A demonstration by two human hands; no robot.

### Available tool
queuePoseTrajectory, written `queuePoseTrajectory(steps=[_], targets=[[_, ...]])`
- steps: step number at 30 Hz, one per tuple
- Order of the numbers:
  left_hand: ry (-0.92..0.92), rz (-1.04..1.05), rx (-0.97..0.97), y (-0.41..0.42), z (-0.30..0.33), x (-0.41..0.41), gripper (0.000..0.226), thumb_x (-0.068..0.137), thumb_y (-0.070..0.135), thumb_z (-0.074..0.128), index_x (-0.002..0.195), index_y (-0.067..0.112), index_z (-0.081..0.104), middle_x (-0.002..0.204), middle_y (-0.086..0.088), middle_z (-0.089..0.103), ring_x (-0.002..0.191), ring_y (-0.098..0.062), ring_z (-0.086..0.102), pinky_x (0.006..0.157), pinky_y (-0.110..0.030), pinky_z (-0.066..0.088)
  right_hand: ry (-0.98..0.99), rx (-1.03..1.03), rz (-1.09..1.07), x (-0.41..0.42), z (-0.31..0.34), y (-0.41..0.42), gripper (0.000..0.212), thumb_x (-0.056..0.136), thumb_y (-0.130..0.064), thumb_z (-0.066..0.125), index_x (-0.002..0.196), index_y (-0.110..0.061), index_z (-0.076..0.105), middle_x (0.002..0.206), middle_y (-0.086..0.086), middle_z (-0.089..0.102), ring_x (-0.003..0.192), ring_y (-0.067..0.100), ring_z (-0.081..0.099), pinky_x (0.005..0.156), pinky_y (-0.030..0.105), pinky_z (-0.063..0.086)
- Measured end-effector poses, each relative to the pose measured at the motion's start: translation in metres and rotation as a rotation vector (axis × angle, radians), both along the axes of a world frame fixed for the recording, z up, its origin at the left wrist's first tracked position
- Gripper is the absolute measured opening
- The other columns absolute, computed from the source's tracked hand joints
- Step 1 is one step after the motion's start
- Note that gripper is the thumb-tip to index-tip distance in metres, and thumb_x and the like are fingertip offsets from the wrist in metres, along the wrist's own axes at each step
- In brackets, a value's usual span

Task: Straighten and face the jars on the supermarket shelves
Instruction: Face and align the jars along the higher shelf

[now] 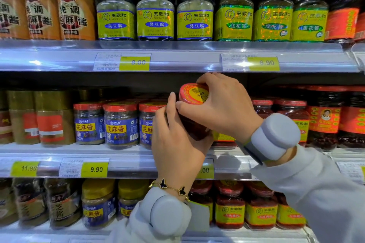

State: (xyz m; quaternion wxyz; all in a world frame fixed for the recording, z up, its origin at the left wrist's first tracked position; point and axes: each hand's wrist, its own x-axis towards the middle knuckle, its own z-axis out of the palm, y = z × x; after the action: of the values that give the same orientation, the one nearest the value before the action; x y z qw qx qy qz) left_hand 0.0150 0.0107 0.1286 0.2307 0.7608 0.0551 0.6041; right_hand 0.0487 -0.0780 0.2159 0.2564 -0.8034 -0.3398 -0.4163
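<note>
In the head view, both hands are gripping one red-lidded jar, holding it tilted in front of the middle shelf, its lid leaning toward the camera. The left hand is wrapping its fingers round the jar's dark body from the near left, thumb up along the side. The right hand is curling over the lid from the right, fingertips clamping its rim. Blue-labelled jars are standing just left of the held jar on the same shelf, faces forward. Yellow-labelled jars are lining the upper shelf. Each wrist is wearing a grey band.
</note>
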Motion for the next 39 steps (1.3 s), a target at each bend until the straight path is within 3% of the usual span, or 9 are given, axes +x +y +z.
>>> queuePoseTrajectory(steps=[5, 10, 15, 18, 22, 25, 32, 36, 39], targets=[[0.004, -0.092, -0.021, 0.001, 0.001, -0.005, 0.096, 0.057, 0.046, 0.076, 0.138, 0.019, 0.034, 0.119, 0.000, 0.053, 0.110, -0.018, 0.053, 0.083, -0.027, 0.044, 0.042, -0.055, -0.041, 0.000, 0.004, -0.007, 0.062, 0.062, -0.075, 0.048, 0.089, -0.021, 0.057, 0.083, -0.004, 0.055, 0.076, 0.018, 0.049, 0.061, 0.029, 0.035], [0.097, -0.308, -0.158, 0.006, 0.004, -0.012, 0.091, 0.051, 0.050, 0.082, 0.130, 0.041, 0.037, 0.119, 0.018, 0.055, 0.110, -0.004, 0.052, 0.087, -0.026, 0.049, 0.100, -0.176, 0.076, 0.000, 0.008, -0.015, 0.064, 0.064, -0.077, 0.045, 0.106, -0.029, 0.055, 0.095, -0.007, 0.051, 0.086, 0.014, 0.048, 0.068, 0.030, 0.036], [0.155, -0.537, -0.266, 0.012, 0.009, -0.022, 0.075, 0.043, 0.052, 0.079, 0.108, 0.063, 0.042, 0.104, 0.034, 0.059, 0.100, 0.010, 0.055, 0.078, -0.009, 0.046, 0.180, -0.230, 0.200, 0.001, 0.011, -0.023, 0.066, 0.064, -0.073, 0.051, 0.111, -0.027, 0.059, 0.098, -0.008, 0.053, 0.090, 0.011, 0.051, 0.075, 0.026, 0.040], [0.189, -0.684, -0.313, 0.019, 0.013, -0.026, 0.071, 0.047, 0.033, 0.084, 0.105, 0.053, 0.049, 0.099, 0.033, 0.063, 0.093, 0.009, 0.060, 0.075, -0.008, 0.046, 0.236, -0.266, 0.258, 0.001, 0.013, -0.025, 0.063, 0.066, -0.069, 0.056, 0.114, -0.028, 0.059, 0.104, -0.009, 0.056, 0.094, 0.009, 0.053, 0.076, 0.021, 0.039], [0.263, -0.935, -0.363, 0.028, 0.017, -0.030, 0.074, 0.049, 0.018, 0.081, 0.118, 0.022, 0.056, 0.105, 0.001, 0.070, 0.098, -0.016, 0.066, 0.082, -0.029, 0.053, 0.344, -0.285, 0.336, 0.002, 0.016, -0.028, 0.066, 0.061, -0.067, 0.057, 0.117, -0.033, 0.059, 0.109, -0.014, 0.057, 0.099, 0.004, 0.054, 0.081, 0.017, 0.040], [0.313, -1.114, -0.408, 0.034, 0.017, -0.030, 0.073, 0.052, 0.013, 0.077, 0.121, 0.014, 0.055, 0.110, -0.010, 0.068, 0.103, -0.026, 0.064, 0.083, -0.035, 0.053, 0.428, -0.326, 0.392, 0.002, 0.017, -0.030, 0.059, 0.063, -0.064, 0.060, 0.115, -0.036, 0.058, 0.111, -0.018, 0.059, 0.096, 0.001, 0.057, 0.083, 0.017, 0.045], [0.346, -1.371, -0.513, 0.041, 0.009, -0.022, 0.056, 0.060, 0.012, 0.067, 0.115, 0.006, 0.057, 0.098, -0.010, 0.068, 0.093, -0.027, 0.064, 0.076, -0.033, 0.052, 0.466, -0.385, 0.424, -0.001, 0.023, -0.033, 0.041, 0.062, -0.060, 0.069, 0.096, -0.039, 0.065, 0.087, -0.014, 0.066, 0.076, -0.001, 0.060, 0.069, 0.018, 0.049], [0.304, -1.389, -0.555, 0.043, 0.010, -0.020, 0.041, 0.069, 0.014, 0.065, 0.110, 0.011, 0.062, 0.098, -0.009, 0.069, 0.093, -0.024, 0.065, 0.077, -0.031, 0.053, 0.364, -0.194, 0.324, 0.000, 0.018, -0.024, 0.042, 0.053, -0.066, 0.061, 0.078, -0.033, 0.068, 0.069, -0.014, 0.063, 0.066, 0.001, 0.057, 0.059, 0.020, 0.043], [0.284, -1.174, -0.499, 0.040, 0.012, -0.022, 0.038, 0.078, 0.023, 0.065, 0.115, 0.018, 0.059, 0.107, -0.004, 0.068, 0.103, -0.020, 0.064, 0.082, -0.028, 0.052, 0.345, -0.083, 0.220, 0.002, 0.017, -0.021, 0.048, 0.052, -0.071, 0.056, 0.074, -0.030, 0.068, 0.070, -0.013, 0.064, 0.067, 0.001, 0.057, 0.061, 0.025, 0.048]])
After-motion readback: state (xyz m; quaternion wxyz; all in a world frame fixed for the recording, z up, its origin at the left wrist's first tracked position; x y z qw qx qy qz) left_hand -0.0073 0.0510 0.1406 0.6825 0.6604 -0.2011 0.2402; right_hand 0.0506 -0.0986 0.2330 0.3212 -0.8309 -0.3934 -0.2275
